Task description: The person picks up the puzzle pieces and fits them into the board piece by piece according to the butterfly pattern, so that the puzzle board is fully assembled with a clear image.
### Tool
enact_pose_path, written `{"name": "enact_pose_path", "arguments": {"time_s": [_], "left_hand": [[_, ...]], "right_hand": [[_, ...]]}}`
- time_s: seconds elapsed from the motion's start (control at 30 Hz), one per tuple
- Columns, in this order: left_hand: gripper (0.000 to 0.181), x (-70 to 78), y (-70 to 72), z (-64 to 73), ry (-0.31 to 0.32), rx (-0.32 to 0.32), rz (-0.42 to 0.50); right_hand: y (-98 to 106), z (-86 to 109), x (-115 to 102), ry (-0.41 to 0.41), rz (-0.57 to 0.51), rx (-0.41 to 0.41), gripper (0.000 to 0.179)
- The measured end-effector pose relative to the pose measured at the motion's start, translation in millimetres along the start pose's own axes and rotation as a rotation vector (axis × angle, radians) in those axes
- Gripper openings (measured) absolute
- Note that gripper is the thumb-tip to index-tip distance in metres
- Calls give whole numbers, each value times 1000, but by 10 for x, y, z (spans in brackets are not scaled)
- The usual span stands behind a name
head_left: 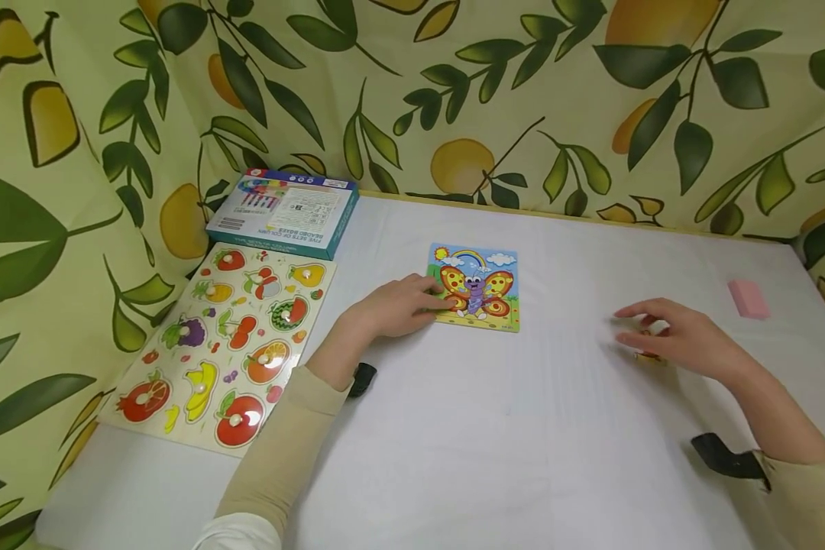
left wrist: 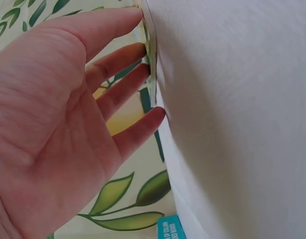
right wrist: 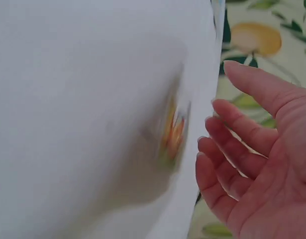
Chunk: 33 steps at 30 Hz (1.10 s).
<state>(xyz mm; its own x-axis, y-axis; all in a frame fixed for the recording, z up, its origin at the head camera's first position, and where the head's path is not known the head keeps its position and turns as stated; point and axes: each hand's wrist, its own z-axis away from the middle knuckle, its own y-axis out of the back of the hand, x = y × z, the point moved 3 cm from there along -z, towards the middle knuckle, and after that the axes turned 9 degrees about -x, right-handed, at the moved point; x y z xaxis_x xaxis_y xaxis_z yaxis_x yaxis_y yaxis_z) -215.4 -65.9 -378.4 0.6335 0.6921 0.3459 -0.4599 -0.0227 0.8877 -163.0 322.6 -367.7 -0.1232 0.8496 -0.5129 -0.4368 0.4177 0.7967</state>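
A butterfly picture puzzle board (head_left: 484, 286) lies flat on the white table. My left hand (head_left: 402, 307) comes in from its left, with the fingertips over the board's left edge. In the left wrist view those fingers (left wrist: 120, 94) are extended and spread, tips right at the thin edge of the board. My right hand (head_left: 684, 336) is apart from the board, over the right part of the table. Under its fingers is a small orange and yellow piece (head_left: 649, 357), partly hidden by the hand. The right wrist view shows that piece blurred, beside the loosely bent, empty fingers (right wrist: 240, 119).
A fruit peg puzzle board (head_left: 250, 260) lies at the left, with a teal and white toy box (head_left: 282, 210) behind it. A pink block (head_left: 749, 299) sits at the right. A leaf-and-fruit patterned curtain (head_left: 399, 114) runs along the table's back and left.
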Motion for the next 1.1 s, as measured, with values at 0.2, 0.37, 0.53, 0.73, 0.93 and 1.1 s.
{"name": "enact_pose_path", "arguments": {"time_s": [0.2,0.37,0.53,0.73,0.93,1.1], "left_hand": [[40,-32,-5,8,-15,13,68],[41,-60,-11,11,-44,13,81],[43,-69,-21,-4,-62,-1,71],[43,-82,-27,-18,-60,-2,70],[43,-33,-33,-26,-33,-7,49],[43,41,-47,-38,8,-25,7]], "right_hand": [[-23,243,426,-103,7,-9,58],[-79,275,514,-86,24,42,55],[-99,281,533,-86,9,58,54],[-113,317,540,-89,-34,87,52],[-85,215,359,-39,-176,139,38],[-117,-133,-98,-14,-441,68,40]]}}
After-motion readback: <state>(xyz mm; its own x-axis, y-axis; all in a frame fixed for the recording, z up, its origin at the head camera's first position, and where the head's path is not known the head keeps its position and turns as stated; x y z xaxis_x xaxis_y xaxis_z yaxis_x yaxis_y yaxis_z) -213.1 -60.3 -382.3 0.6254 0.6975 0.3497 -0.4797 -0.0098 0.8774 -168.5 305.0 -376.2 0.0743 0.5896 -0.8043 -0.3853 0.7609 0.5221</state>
